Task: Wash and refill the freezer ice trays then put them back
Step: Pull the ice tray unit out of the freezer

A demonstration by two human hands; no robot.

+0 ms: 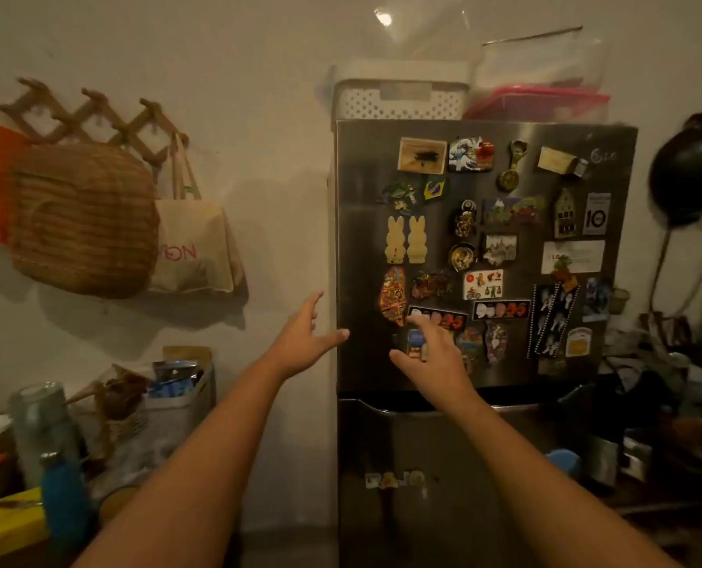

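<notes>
Pale kitchen wall [259, 116] fills the left half, and a steel fridge [359, 248] stands against it on the right. Its lower door [382, 453] is closed, and the ice trays are out of sight. A woven basket [83, 219] and a cloth tote [193, 248] hang from a wall rack [95, 112]. A white perforated crate [398, 102] sits on the fridge top. The left hand [304, 338] reaches with fingers spread, its thumb at the upper door's left edge. The right hand [435, 358] hovers loosely curled and empty before the magnets [406, 239].
</notes>
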